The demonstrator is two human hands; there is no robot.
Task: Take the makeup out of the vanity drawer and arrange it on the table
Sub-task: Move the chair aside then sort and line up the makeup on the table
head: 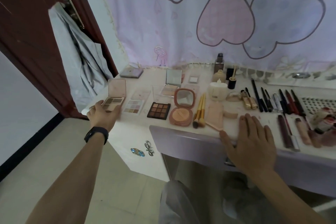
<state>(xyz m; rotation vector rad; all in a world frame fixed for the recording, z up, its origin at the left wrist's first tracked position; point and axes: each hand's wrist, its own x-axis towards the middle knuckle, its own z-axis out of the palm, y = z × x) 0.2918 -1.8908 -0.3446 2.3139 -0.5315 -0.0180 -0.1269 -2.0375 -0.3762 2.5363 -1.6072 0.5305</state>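
Lilac wall cloth [181, 32] printed with dark-outlined pink and blue hearts; dark red-brown door [27, 32]; lilac drawer front [185, 142]; pale pink palette [117, 88] of beige and brown shades; black palette [158, 110] of brown squares; coral-pink compact [182, 109]; gold-handled brushes [200, 108]; black wristband [96, 134]

Left arm outstretched, left hand [101, 115] gripping palette [115, 104], right hand [254, 143] flat, fingers [254, 123] spread

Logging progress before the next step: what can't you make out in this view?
- Drawer interior: the head view shows only its front; the right hand lies across its top edge.
- Red-and-white items: cut off by the right frame edge.
- Eyeshadow palette near edge: covered by the left hand.
- Gold tubes labels: too small, blurred.
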